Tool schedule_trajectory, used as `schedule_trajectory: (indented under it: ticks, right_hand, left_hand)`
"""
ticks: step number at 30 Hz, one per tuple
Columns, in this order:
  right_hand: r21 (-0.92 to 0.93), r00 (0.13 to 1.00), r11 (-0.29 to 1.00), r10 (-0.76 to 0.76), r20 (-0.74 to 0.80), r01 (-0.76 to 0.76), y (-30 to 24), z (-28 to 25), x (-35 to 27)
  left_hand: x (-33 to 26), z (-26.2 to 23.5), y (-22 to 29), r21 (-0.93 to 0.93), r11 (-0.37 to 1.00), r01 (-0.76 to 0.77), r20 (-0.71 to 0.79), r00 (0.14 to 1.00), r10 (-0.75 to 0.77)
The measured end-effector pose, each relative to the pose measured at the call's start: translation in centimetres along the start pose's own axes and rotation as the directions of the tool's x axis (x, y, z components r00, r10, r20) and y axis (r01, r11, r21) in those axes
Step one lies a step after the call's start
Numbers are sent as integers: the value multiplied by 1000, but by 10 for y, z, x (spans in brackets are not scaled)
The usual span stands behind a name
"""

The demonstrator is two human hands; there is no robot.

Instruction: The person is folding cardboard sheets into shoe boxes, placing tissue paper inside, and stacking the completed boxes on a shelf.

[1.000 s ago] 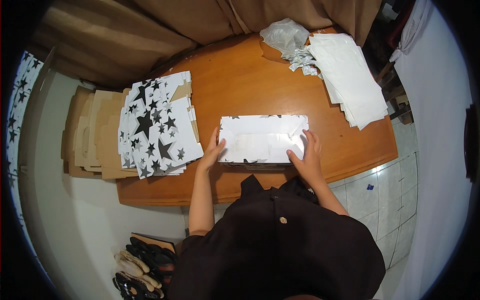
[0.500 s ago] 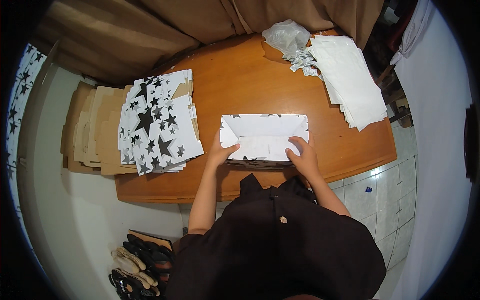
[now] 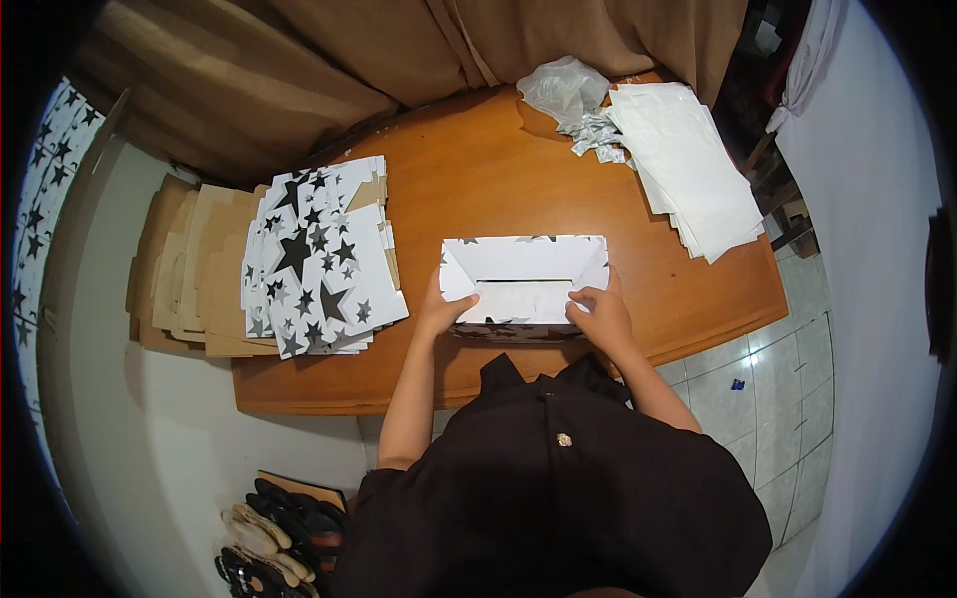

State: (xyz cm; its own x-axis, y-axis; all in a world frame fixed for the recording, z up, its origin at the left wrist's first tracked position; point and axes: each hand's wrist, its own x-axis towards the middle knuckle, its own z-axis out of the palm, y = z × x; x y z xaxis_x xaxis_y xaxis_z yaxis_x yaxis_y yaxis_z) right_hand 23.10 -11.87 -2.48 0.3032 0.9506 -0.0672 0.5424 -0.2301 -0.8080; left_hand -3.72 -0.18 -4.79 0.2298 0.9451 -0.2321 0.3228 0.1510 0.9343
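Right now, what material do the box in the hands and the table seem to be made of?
The box: probably thin cardboard, matt white inside, since its flaps hold sharp folds. The table: seemingly wood or wood veneer, orange-brown with a slight sheen.

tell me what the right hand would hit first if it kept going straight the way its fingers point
The right hand already rests on the near flap of the white box; pushed further, it would likely meet the box's far wall, though depth is hard to judge.
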Motion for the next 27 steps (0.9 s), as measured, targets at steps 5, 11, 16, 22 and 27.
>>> schedule_trajectory:
  ticks: [5, 11, 16, 22, 27]
  right_hand:
    - [219, 978, 954, -208, -19, 207, 20, -3, 2]
    - [85, 964, 967, -230, -132, 242, 15, 5, -8]
    - [174, 946, 930, -320, -51, 324, 6, 15, 5]
    - [539, 873, 842, -261, 412, -3, 1, 34, 52]
    - [647, 990, 749, 78, 121, -139, -15, 14, 51]
  left_hand:
    - [-6, 0, -17, -63, 996, -56, -161, 986, 46]
    - [-32, -24, -64, -321, 919, 230, -82, 960, -269]
    - [-44, -19, 29, -180, 975, 131, -237, 956, -172]
    - [-8, -27, 106, 562, 721, -406, -470, 561, 682]
    - [-15, 50, 134, 738, 312, -598, -35, 428, 903]
